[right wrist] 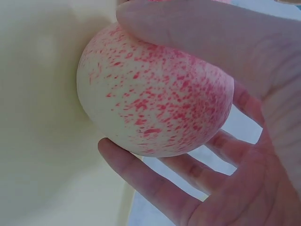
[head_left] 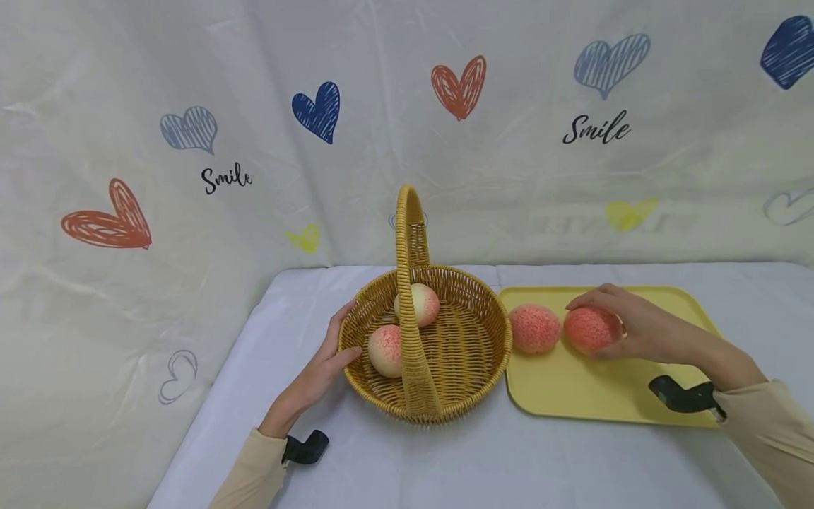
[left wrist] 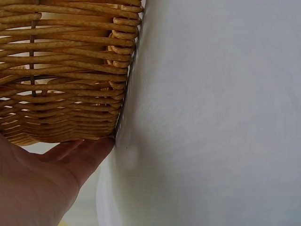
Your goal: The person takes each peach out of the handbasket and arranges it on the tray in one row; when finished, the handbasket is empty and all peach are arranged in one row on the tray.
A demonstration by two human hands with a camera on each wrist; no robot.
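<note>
A wicker basket [head_left: 467, 343] with a tall handle holds two pink-and-cream peaches [head_left: 385, 351]. My left hand [head_left: 324, 364] grips its left rim, thumb over the edge; the left wrist view shows the fingers of that hand [left wrist: 56, 174] against the woven side [left wrist: 61, 70]. On the yellow tray [head_left: 572, 389] my right hand [head_left: 649, 325] has thumb and fingers curled round a peach [head_left: 591, 329]. Another peach [head_left: 535, 329] lies just left of it, beside the basket. In the right wrist view the held peach [right wrist: 155, 94] sits between thumb and fingers of the hand [right wrist: 244, 188].
The basket stands at the tray's left edge, its handle [head_left: 416, 353] arching high over the middle. A white cloth [head_left: 394, 466] covers the table, and a curtain printed with hearts [head_left: 369, 177] hangs behind it.
</note>
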